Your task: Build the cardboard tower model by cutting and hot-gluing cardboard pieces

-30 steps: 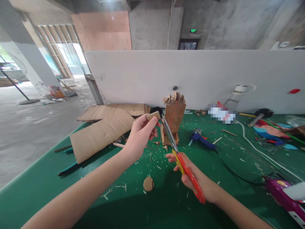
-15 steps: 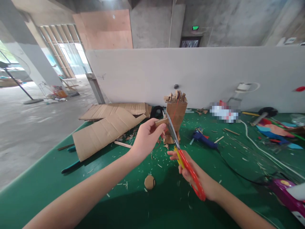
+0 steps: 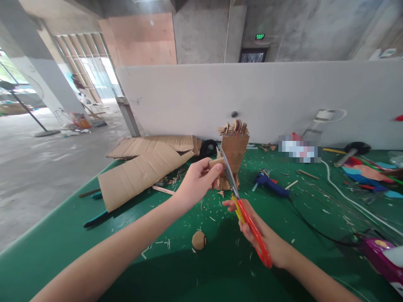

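Note:
My left hand (image 3: pixel 195 183) pinches a small cardboard piece (image 3: pixel 216 162) between thumb and fingers, held above the green table (image 3: pixel 63 247). My right hand (image 3: pixel 258 235) grips red-handled scissors (image 3: pixel 248 218), whose blades reach up to the cardboard piece's right edge. Just behind the blades stands a tall cardboard box model (image 3: pixel 233 155) with scraps sticking out of its top. A round cardboard disc (image 3: pixel 199 240) lies on the table below my left wrist.
Flattened cardboard sheets (image 3: pixel 141 170) lie at the left rear. A blue glue gun (image 3: pixel 270 185) with a black cord sits right of the model, a purple tool (image 3: pixel 382 258) at the right edge. Coloured scraps (image 3: pixel 362 170) and a white partition (image 3: pixel 267 100) lie behind. Cardboard shavings litter the table.
My left hand has lowered the cardboard piece and moved it right, towards the box model. The scissors shifted slightly right with it, blades still at the piece.

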### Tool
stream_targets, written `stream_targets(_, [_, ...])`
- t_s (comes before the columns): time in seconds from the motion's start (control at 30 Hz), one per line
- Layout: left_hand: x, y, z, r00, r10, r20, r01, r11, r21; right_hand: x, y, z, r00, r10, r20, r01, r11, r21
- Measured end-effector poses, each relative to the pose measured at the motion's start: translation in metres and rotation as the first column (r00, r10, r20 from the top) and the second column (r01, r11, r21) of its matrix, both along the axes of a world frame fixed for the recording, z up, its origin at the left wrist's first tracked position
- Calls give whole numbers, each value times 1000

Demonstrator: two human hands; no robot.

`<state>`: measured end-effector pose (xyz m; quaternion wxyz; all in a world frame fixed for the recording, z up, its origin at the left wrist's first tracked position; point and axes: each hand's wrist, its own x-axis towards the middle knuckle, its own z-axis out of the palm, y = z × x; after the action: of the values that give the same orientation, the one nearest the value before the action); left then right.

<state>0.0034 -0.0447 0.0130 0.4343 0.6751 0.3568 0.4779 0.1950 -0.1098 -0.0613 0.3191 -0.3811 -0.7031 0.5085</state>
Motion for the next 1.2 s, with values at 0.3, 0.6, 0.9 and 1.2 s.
stream_targets(0.3, [4, -3, -1, 991, -64, 116, 82, 985, -155, 4, 3, -2, 999, -21, 38, 17, 995, 100])
stream_targets(0.6, [1, -4, 3, 998, -20, -57, 20, 1000, 1, 4, -2, 8, 995, 12, 103, -14, 1000, 22])
stream_targets(0.9, [5, -10, 6, 998, -9, -65, 10, 1000, 7, 2, -5, 11, 998, 15, 55, -15, 1000, -10])
stream_targets(1.2, [8, -6, -3, 999, -41, 30, 42, 999, -30, 5, -1, 2, 1000, 1, 8, -1, 998, 67])
